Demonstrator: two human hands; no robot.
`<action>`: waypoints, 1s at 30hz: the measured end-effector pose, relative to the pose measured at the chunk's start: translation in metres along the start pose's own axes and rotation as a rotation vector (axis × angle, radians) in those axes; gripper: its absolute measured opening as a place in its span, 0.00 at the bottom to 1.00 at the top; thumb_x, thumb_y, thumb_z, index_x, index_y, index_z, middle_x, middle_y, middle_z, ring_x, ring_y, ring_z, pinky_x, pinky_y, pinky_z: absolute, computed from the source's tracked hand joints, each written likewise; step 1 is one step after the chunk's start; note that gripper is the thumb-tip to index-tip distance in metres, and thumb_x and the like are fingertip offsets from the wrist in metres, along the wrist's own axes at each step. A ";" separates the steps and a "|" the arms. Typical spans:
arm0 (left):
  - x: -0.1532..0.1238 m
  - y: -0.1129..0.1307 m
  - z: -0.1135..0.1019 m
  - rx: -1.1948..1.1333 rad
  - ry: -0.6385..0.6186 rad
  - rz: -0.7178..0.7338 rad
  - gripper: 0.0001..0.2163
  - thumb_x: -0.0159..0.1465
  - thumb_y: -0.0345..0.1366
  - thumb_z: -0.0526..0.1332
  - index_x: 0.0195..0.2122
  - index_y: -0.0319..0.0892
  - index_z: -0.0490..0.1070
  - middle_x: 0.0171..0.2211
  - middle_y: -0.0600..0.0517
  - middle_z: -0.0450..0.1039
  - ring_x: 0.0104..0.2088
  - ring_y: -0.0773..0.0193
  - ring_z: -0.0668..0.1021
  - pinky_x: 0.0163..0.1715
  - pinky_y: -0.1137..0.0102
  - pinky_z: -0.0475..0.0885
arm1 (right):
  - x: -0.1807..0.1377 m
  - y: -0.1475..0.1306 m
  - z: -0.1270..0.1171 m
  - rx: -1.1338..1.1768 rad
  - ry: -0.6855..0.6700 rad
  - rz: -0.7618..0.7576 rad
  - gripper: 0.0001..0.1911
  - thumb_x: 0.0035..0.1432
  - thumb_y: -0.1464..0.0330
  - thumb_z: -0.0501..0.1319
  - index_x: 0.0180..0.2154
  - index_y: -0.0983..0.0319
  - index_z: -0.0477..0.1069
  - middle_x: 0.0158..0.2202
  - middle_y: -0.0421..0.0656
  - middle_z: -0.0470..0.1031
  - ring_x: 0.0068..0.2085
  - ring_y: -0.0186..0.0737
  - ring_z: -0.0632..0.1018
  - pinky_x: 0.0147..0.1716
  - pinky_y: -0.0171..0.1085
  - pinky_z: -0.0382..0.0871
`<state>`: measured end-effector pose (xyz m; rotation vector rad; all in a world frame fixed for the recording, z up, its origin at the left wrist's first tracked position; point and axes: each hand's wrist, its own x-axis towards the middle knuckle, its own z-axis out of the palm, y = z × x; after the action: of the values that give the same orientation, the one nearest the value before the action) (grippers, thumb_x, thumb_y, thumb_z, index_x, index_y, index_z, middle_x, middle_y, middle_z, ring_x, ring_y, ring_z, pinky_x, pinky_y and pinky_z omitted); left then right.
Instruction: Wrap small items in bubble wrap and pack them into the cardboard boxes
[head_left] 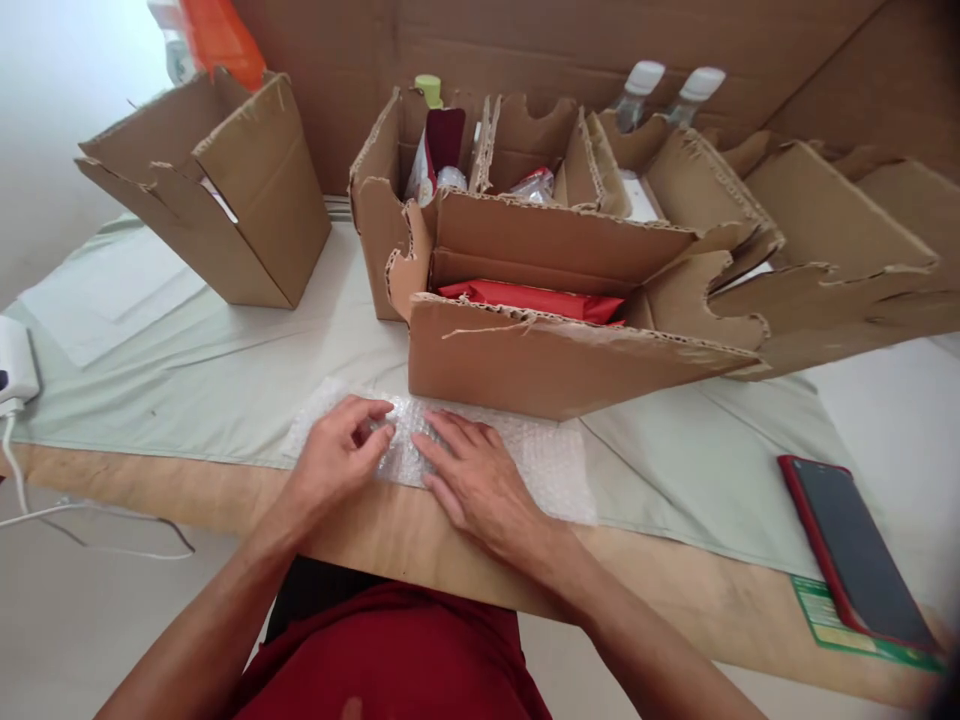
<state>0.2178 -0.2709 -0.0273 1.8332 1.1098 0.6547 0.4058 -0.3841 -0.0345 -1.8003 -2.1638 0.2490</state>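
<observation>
A clear sheet of bubble wrap [551, 462] lies flat along the front of the cloth-covered table. On its left part rests my left hand [341, 445], the thumb and index finger curved with a gap between their tips. My right hand [480, 475] lies palm down on the wrap with its fingers stretched out. Between the two hands a shiny patch of the wrap shows; whether something small lies there I cannot tell. Just beyond my hands stands an open cardboard box [495, 355] with red packets [536, 298] inside.
Behind it, cardboard compartments [525, 135] hold pouches and white-capped bottles [634, 90]. A separate cardboard box [262, 215] stands at the left with an orange item [221, 40] behind it. A red-cased phone [855, 550] lies right; a white power strip [16, 360] is at left.
</observation>
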 end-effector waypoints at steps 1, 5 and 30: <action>0.006 -0.004 -0.002 -0.104 -0.005 -0.109 0.10 0.60 0.42 0.64 0.39 0.44 0.78 0.33 0.50 0.77 0.25 0.64 0.75 0.22 0.69 0.71 | 0.001 0.002 0.004 -0.003 -0.042 -0.019 0.20 0.68 0.69 0.57 0.60 0.60 0.72 0.67 0.53 0.68 0.65 0.56 0.71 0.58 0.57 0.70; 0.022 -0.014 -0.017 -0.469 -0.072 -0.394 0.19 0.55 0.46 0.70 0.43 0.40 0.77 0.39 0.47 0.80 0.26 0.65 0.77 0.20 0.72 0.70 | -0.051 0.035 0.005 -0.075 0.001 0.046 0.23 0.71 0.61 0.55 0.63 0.60 0.70 0.68 0.52 0.67 0.67 0.56 0.68 0.61 0.57 0.67; -0.017 -0.032 -0.045 0.583 0.096 0.026 0.09 0.62 0.35 0.56 0.40 0.43 0.73 0.41 0.46 0.80 0.39 0.52 0.80 0.43 0.58 0.75 | -0.102 0.039 -0.023 0.251 0.340 0.661 0.14 0.60 0.53 0.62 0.36 0.56 0.76 0.36 0.44 0.83 0.35 0.47 0.82 0.38 0.44 0.75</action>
<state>0.1614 -0.2604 -0.0333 2.3253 1.4494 0.4631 0.4665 -0.4779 -0.0388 -2.1559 -1.2079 0.3133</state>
